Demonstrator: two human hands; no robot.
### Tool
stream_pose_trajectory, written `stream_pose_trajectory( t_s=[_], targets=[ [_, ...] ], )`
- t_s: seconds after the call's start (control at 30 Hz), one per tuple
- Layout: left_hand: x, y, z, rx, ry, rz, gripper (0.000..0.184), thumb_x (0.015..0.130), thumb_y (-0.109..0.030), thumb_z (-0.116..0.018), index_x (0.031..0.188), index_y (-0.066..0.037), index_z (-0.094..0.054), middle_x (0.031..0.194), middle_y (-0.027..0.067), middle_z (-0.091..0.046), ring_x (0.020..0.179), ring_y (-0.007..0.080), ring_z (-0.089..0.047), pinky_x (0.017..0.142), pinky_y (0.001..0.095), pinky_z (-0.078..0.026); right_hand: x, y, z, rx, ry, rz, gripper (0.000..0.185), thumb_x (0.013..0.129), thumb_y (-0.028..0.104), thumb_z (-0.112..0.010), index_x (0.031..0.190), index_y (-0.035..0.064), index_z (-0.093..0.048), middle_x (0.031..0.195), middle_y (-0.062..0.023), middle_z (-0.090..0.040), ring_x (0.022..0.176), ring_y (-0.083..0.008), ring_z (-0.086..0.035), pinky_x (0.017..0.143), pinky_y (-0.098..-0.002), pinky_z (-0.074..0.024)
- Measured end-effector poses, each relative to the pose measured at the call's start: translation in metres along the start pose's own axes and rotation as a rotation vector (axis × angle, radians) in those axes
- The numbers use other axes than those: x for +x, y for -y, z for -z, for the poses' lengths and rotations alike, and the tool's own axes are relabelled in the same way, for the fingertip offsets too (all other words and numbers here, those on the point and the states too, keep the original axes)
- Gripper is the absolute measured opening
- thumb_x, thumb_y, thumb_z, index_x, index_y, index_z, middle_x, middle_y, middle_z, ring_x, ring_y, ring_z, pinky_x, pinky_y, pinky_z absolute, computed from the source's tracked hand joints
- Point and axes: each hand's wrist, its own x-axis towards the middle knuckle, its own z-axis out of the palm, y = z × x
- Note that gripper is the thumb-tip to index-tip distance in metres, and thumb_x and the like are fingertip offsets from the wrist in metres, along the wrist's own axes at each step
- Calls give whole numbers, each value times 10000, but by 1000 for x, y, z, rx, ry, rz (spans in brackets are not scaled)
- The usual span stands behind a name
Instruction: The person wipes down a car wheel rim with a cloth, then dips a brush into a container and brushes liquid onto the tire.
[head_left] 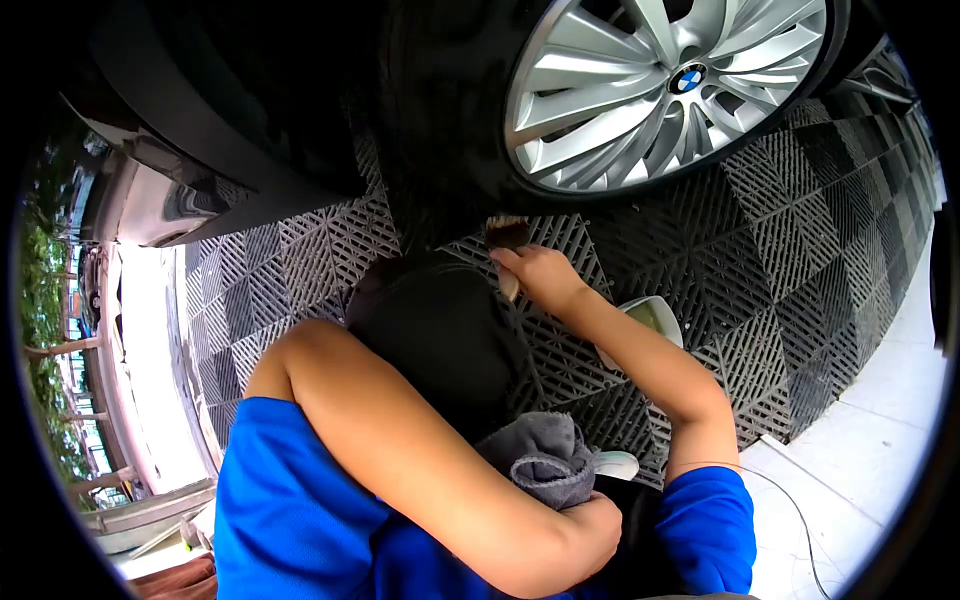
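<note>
My right hand (545, 278) is closed around a paintbrush-like brush (509, 234) with dark, light-tipped bristles and a pale handle. The bristles point up toward the lower edge of a black tyre (450, 130), just below a silver alloy wheel (600, 100); whether they touch the rubber I cannot tell. Bent across my body, my left arm ends in my left hand (597, 530), curled against a rolled grey cloth (555, 465). Its fingers are partly hidden. Under my right forearm sits a white tub (668, 318) with yellowish contents, partly covered.
Black and grey slotted floor tiles (640, 250) lie under the car's dark body (230, 110). My dark-clothed knee (430, 330) rises between my arms. A pale rounded object (616, 464) shows beside the cloth. White tiles (860, 460) and a thin cable (800, 500) are at right.
</note>
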Motion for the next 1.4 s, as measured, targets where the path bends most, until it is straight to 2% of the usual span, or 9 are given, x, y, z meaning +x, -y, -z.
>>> stream_pose_trajectory(
  t_s=[0.53,0.73,0.8,0.9,1.03,1.1,1.13,1.27,1.4],
  targets=[
    [17,11,-47,-110,-118,173,203,833,-189,-554,842,-84,-727,893,102,-715,845,267,-686,675,406,-540,112,103,135,9,-239,384,269,771,99,-621,1035,90,-571,728,-77,-648,674,-267,-651,583,-364,-510],
    [-8,24,-33,-274,-300,33,257,800,-289,-566,783,-72,-702,832,131,-695,796,318,-668,660,430,-527,128,134,263,-178,-720,424,157,742,98,-632,890,64,-594,650,-134,-628,604,-294,-646,507,-393,-481],
    [-11,25,-30,-300,-294,40,260,798,-295,-566,780,-72,-698,819,135,-691,775,326,-664,646,431,-525,136,121,313,-195,-966,511,101,839,122,-656,923,68,-666,702,-35,-651,538,-135,-584,476,-296,-445],
    [4,30,-54,-321,-307,24,261,795,-297,-567,781,-68,-692,800,142,-686,742,338,-660,626,439,-523,106,94,386,-22,-1034,354,189,929,153,-597,1004,-8,-662,918,-101,-684,785,-166,-651,640,-260,-512],
    [1,28,-34,-235,-139,188,247,800,-278,-570,798,-62,-690,789,152,-687,738,335,-672,620,452,-533,90,69,396,55,-1389,321,115,885,63,-636,881,-52,-648,913,-98,-678,784,-150,-615,696,-263,-482],
    [18,38,-53,-184,-80,190,241,807,-264,-570,813,-57,-693,799,156,-690,755,328,-679,626,451,-537,84,64,378,5,-1386,190,73,823,127,-673,891,104,-685,674,-47,-653,555,-170,-614,510,-295,-482],
    [21,39,-57,-163,-58,192,237,809,-264,-571,805,-59,-690,792,156,-686,749,328,-676,622,451,-534,89,83,358,173,-1328,298,68,837,121,-677,901,101,-687,721,-13,-662,581,-98,-586,536,-236,-473],
    [24,51,-64,-149,-90,207,229,814,-262,-574,770,-63,-679,764,155,-674,723,328,-667,604,451,-522,118,141,280,192,-953,671,104,722,37,-629,821,67,-614,670,-81,-640,602,-267,-646,551,-358,-511],
    [27,64,-75,-164,-130,203,229,819,-261,-578,735,-68,-668,735,154,-662,698,328,-657,586,450,-510,147,149,281,-181,-776,566,79,778,93,-571,762,17,-586,546,-143,-588,525,-301,-624,512,-396,-495]
  ],
)
